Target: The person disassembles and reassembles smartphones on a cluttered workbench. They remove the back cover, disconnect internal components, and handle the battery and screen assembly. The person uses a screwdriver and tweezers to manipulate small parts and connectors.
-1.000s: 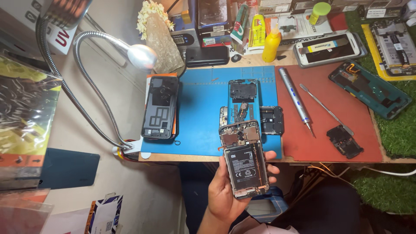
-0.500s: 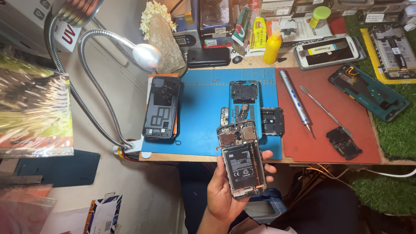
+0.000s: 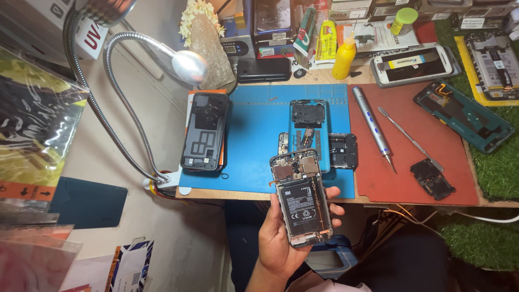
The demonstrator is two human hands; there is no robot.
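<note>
Below the front edge of the workbench (image 3: 227,193), one hand (image 3: 284,238), likely the left though the view left that uncertain, cradled an opened phone (image 3: 303,197) with its battery and circuit board facing up. Its fingers (image 3: 334,208) curled round the phone's right side, the thumb along the left, closed snugly on the body. Just beyond, on the blue mat (image 3: 254,135) near its front edge, lay a phone frame (image 3: 309,132) and a small black cover (image 3: 343,150).

An opened smartphone (image 3: 304,197) with its back cover removed sits just below the frame's centre, held upright and tilted slightly left. Its black battery fills the middle, the circuit board and camera module show at the top, a smaller board at the bottom.
</note>
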